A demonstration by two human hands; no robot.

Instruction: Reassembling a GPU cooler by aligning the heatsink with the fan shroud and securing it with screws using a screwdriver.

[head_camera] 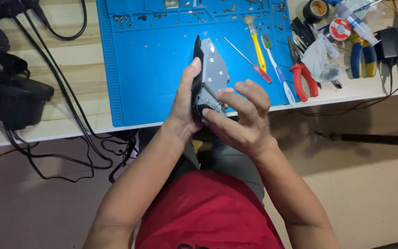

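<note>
My left hand (184, 103) grips a flat electronic part (210, 74) with a black edge and a grey metal plate, held on edge above the front of the blue work mat (148, 69). My right hand (242, 117) is at the part's lower end, its fingertips touching the metal plate's bottom corner. The part's far side is hidden from me.
On the mat lie a red-handled screwdriver (249, 62), a yellow-handled brush (255, 41), a toothbrush (277, 69) and several small screws (123, 19). Red pliers (302, 78), a tape roll (316, 9) and blue-yellow cutters (362, 57) sit right. Black cables and power adapters (14, 99) crowd the left.
</note>
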